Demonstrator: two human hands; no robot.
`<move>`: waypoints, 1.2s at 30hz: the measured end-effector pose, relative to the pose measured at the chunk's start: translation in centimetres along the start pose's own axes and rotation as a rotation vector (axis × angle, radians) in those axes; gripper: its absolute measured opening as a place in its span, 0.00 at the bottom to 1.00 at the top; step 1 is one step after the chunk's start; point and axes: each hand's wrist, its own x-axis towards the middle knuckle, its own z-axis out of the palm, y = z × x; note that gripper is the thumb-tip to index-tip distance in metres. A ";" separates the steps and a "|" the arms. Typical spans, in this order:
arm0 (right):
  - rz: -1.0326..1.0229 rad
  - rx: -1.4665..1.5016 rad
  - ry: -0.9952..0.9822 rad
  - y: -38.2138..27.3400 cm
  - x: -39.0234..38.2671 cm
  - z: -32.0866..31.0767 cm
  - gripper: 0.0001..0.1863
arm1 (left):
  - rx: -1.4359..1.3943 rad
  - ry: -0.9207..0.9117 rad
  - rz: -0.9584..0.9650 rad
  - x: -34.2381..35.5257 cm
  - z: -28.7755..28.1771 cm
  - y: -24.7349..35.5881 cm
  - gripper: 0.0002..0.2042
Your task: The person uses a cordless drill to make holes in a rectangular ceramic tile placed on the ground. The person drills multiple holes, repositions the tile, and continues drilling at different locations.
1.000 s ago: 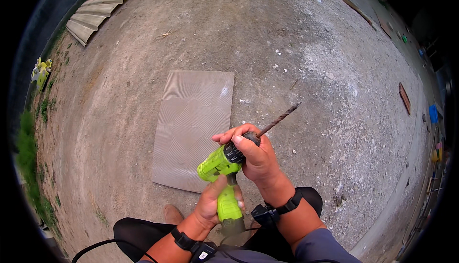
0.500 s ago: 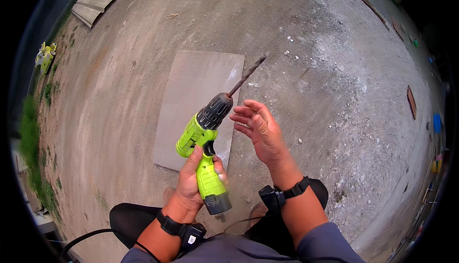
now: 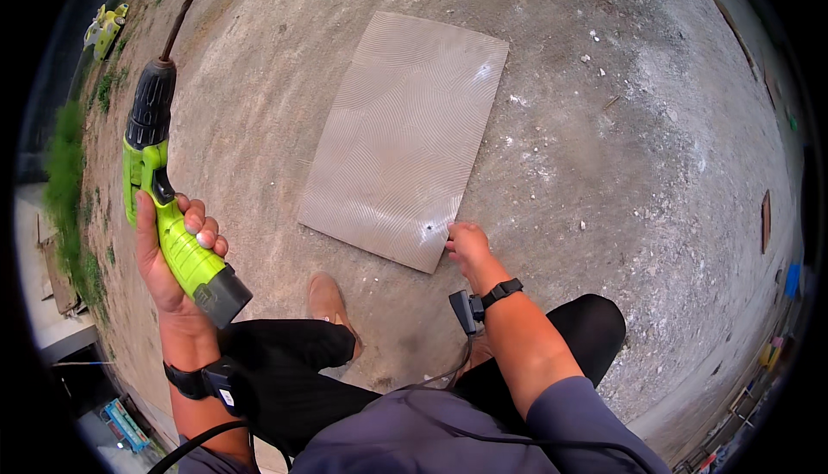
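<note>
Landmark = the rectangular grey-beige tile (image 3: 401,142), combed with curved ridges, lying on the dirt ground (image 3: 250,129) ahead of the person, slightly rotated. Small dark spot (image 3: 429,227) near its near-right corner, looks like a hole, pale dust around it. Second pale smudge (image 3: 485,70) by the far-right corner.

Left hand (image 3: 168,271): well left of the tile, up off the ground. Fingers wrapped around the handle of a lime-green and black cordless drill (image 3: 191,254), thumb on the near side of the grip. Black trigger (image 3: 164,186) exposed above the fingers. Dark battery base (image 3: 222,295) points back toward the tile's near side; black chuck (image 3: 152,103) points away from the person, long twist bit (image 3: 183,17) fitted, tip cut off at the top of the view.

Right hand (image 3: 468,245): at the tile's right edge, just beside the spot. Fingers curled, narrow, seemingly touching the edge. Can't tell if they pinch it or just rest there, or if the edge is lifted.

Both wrists carry black straps, left (image 3: 185,381) and right (image 3: 502,291); right one has a small black module (image 3: 466,310).

Around the tile: tan shoe (image 3: 328,297) just off its near edge, white crumbs (image 3: 595,36) beyond its far-right side, reddish-brown plank (image 3: 766,222) well right, green weeds (image 3: 67,163) well left.
</note>
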 end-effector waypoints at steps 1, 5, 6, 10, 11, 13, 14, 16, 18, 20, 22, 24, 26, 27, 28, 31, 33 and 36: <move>-0.011 -0.049 0.024 1.0 0.3 0.2 0.18 | -0.032 -0.010 -0.015 0.0 -0.6 0.1 0.23; -0.013 -0.150 0.060 2.4 0.2 1.1 0.15 | -0.123 -0.074 -0.065 0.2 -2.7 0.4 0.24; -0.005 -0.152 0.059 2.3 0.1 1.1 0.15 | -0.129 -0.076 -0.062 0.1 -2.8 0.4 0.24; -0.003 -0.006 0.084 2.2 0.9 1.5 0.14 | -0.116 -0.074 -0.064 0.3 -2.2 0.3 0.24; -0.012 0.015 0.109 2.5 1.5 1.4 0.14 | -0.100 -0.054 -0.060 0.4 -1.8 0.1 0.24; -0.003 0.019 0.120 2.3 1.2 1.7 0.14 | -0.061 -0.002 -0.049 0.3 -1.2 -0.1 0.24; 0.010 0.006 0.113 2.3 0.9 1.7 0.13 | -0.060 0.002 -0.055 0.3 -1.3 -0.2 0.24; 0.026 -0.007 0.105 1.9 0.7 1.7 0.13 | -0.064 0.002 -0.066 0.4 -1.2 -0.3 0.24; 0.039 -0.006 0.096 1.9 0.7 1.6 0.12 | -0.068 -0.004 -0.062 0.5 -1.0 -0.3 0.24; 0.029 -0.050 0.065 1.7 0.8 1.3 0.12 | -0.068 -0.009 -0.057 0.5 -0.9 -0.3 0.24; 0.032 -0.065 0.045 1.6 0.8 1.2 0.11 | -0.061 -0.010 -0.054 0.4 -1.0 -0.3 0.24; 0.047 -0.054 0.034 1.3 0.7 1.7 0.11 | -0.071 -0.011 -0.057 0.4 -0.9 -0.3 0.25; 0.057 -0.100 0.069 0.8 0.2 2.1 0.11 | -0.083 -0.027 -0.058 0.2 -1.0 -0.2 0.25; 0.060 -0.121 0.091 0.6 0.1 2.0 0.11 | -0.094 -0.047 -0.060 0.1 -1.1 -0.3 0.25; 0.044 -0.114 0.089 0.9 0.5 2.0 0.11 | -0.104 -0.067 -0.063 0.1 -1.1 -0.3 0.25; 0.018 -0.069 0.058 1.6 0.9 1.9 0.12 | -0.096 -0.060 -0.067 -0.1 -1.2 -0.4 0.24; 0.028 -0.010 0.003 1.4 0.4 2.0 0.12 | -0.092 -0.049 -0.069 -0.3 -1.1 -0.5 0.24; 0.017 0.026 -0.017 0.6 -1.0 3.0 0.12 | -0.089 -0.040 -0.066 -0.6 -0.7 -0.6 0.24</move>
